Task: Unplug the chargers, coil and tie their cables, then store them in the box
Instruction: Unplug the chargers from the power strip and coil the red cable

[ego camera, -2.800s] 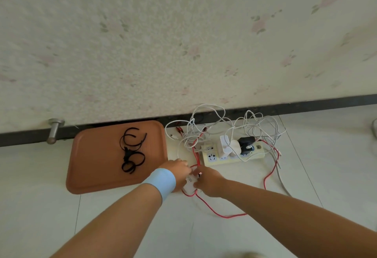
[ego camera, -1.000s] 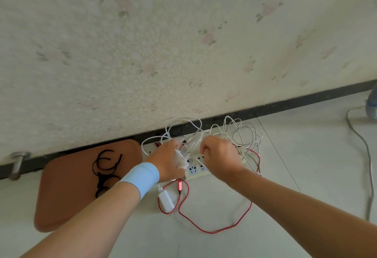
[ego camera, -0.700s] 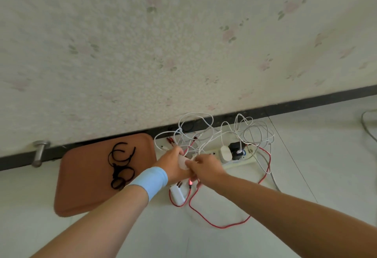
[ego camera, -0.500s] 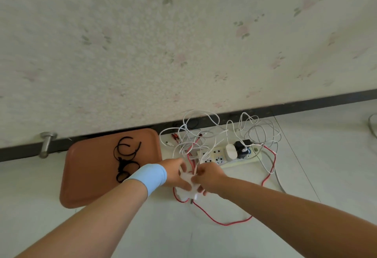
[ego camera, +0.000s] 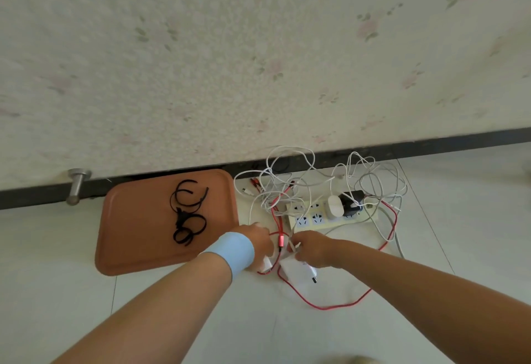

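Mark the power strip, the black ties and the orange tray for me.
power strip [ego camera: 313,219], head view, bare sockets at its left end.
black ties [ego camera: 181,218], head view, where the loops meet.
orange tray [ego camera: 138,230], head view, bare floor left of the ties.

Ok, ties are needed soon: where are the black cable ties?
Head view, left of centre: the black cable ties lie on the orange tray, left of the power strip.
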